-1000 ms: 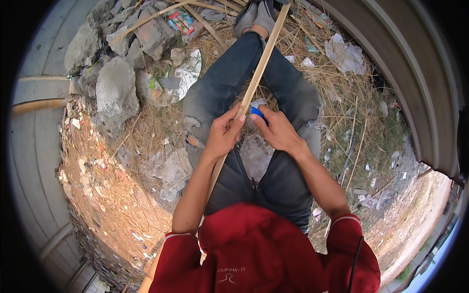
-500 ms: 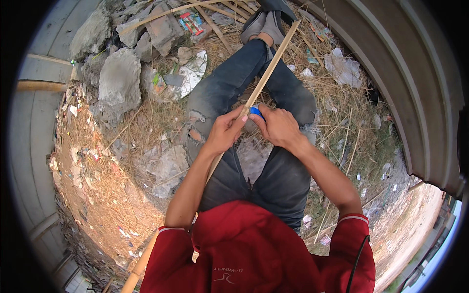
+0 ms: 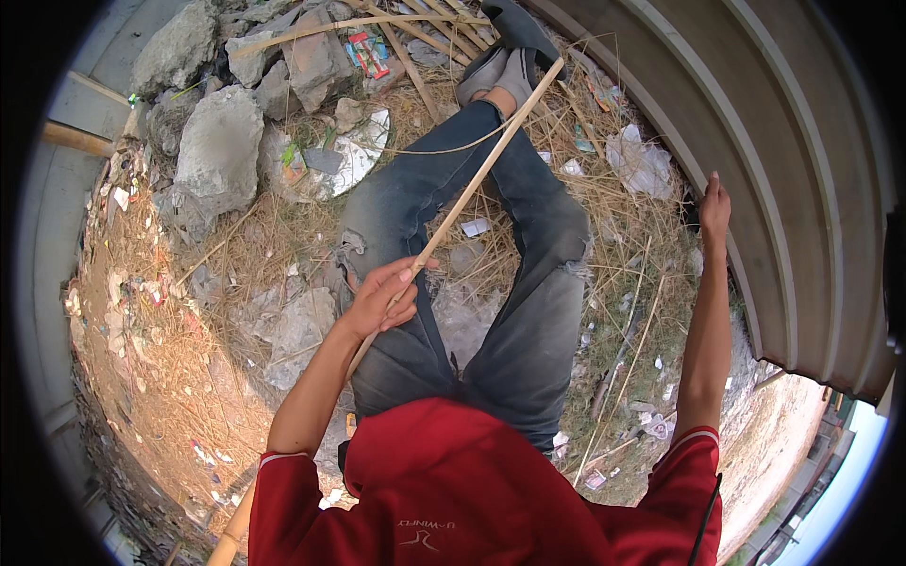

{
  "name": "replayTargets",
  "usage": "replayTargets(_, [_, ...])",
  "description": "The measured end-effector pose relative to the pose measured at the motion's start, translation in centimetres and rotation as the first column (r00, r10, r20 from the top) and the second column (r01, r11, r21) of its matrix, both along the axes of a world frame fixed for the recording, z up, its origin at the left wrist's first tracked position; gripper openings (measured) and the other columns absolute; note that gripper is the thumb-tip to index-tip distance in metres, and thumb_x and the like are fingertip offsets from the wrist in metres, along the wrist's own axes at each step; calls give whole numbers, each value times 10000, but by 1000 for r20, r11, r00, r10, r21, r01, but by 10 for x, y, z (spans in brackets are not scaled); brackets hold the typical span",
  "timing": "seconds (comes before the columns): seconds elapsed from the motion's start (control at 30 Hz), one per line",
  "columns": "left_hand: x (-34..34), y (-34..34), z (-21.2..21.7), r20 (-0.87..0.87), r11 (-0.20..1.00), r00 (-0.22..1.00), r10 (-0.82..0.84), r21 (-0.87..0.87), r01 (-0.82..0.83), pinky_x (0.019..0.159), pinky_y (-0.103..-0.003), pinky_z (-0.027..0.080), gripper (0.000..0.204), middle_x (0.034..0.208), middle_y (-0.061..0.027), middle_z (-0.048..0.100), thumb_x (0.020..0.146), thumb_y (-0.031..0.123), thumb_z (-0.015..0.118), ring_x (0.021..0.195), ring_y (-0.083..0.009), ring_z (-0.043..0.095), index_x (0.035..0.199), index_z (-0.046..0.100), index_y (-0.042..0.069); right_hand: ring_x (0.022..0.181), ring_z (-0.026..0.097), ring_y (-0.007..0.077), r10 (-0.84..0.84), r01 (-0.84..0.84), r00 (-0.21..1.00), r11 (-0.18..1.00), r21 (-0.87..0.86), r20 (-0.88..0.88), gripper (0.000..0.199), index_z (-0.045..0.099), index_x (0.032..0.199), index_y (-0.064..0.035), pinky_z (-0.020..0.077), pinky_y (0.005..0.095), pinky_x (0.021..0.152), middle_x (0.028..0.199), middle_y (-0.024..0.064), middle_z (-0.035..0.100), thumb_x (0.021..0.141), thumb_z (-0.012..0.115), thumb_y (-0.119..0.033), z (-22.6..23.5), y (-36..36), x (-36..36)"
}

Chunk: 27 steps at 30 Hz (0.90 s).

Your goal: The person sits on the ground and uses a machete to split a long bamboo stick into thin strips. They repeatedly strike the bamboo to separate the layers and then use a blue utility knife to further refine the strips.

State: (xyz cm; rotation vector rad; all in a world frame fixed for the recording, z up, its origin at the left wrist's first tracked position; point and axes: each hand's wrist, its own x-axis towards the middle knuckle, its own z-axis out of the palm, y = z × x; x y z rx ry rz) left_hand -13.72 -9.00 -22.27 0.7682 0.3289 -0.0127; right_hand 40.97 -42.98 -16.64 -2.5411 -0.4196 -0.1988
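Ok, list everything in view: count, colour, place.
bamboo strip: one, tan, slanting through the centre
curved sliver: one, tan, left of bamboo strip's upper half
rubble chunks: several, grey, upper left
loose wooden strips: several, tan, top
wrapper: one, red and teal, beside rubble chunks
plastic bag: one, whitish, upper right
litter scraps: many, mixed, scattered
dry grass: uncounted, straw-coloured, scattered
corrugated sheet: one, brown-grey, right
bamboo pole: one, yellowish, lower left
shoes: two, grey, top
jeans: one pair, dark blue, centre
shirt: one, red, bottom
left hand: one, bare, fingers around bamboo strip
right hand: one, bare, near corrugated sheet
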Motion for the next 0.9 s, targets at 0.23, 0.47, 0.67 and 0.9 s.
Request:
replayTargets(0.23, [43,-9,-3,-11,985,998,-68,161,69,415,-222,302,466,528,31,373,1133,305,399,375,-58,327,1448,502,-22,556,503,256,539,-538,802,839,81,-257,409,552,896,-8,399,405,557,642,121,515,1079,534,-373,30,109,-197])
replayTargets(0.47, [38,-11,5,-132,981,990,-51,178,74,411,-227,303,447,523,41,376,1135,263,413,372,-56,331,1472,496,-18,701,636,494,767,-816,542,578,3,-344,375,569,980,-18,460,590,641,698,253,632,1047,560,-387,21,172,-297])
replayTargets(0.67, [38,-15,-3,-74,985,997,-31,170,43,423,-223,316,444,585,59,374,1122,221,472,423,-38,353,1501,484,-10,725,662,485,766,-859,493,503,-95,-413,373,590,1028,-16,509,581,669,721,246,668,1040,559,-388,14,182,-302])
replayTargets(0.9, [38,-18,-7,-95,975,995,5,223,16,422,-226,304,459,572,62,393,1111,201,510,436,-28,354,1518,476,-8,739,702,458,763,-896,433,423,-135,-480,437,616,1090,10,549,553,666,738,236,699,1033,557,-420,14,179,-331])
